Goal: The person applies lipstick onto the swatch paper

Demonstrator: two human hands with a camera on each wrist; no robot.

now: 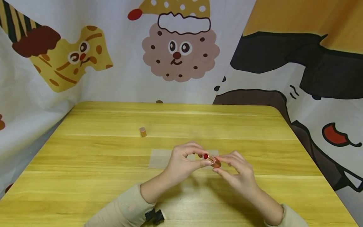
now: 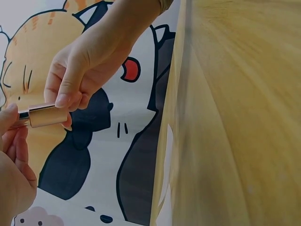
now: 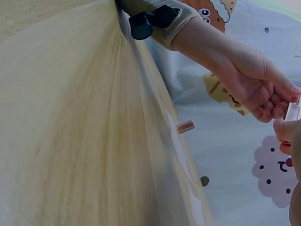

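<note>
A lipstick [image 1: 216, 163] with a red tip and a shiny copper-gold case is held above the table between both hands. My left hand [image 1: 182, 161] pinches its upper part near the red tip, which points left toward that hand. The base is gripped by the thumb and fingers of my right hand [image 1: 240, 172]. In the left wrist view the lipstick [image 2: 48, 116] lies nearly level between the two hands. Its copper-coloured cap [image 1: 143, 132] stands apart on the table, to the left and farther back; the right wrist view also catches the cap [image 3: 185, 126].
A pale, translucent sheet [image 1: 160, 158] lies flat on the wooden table [image 1: 85, 157], partly hidden behind the hands. A black device [image 1: 154, 216] is strapped at the left wrist. Cloth printed with cartoons [image 1: 119, 88] hangs behind and beside the table.
</note>
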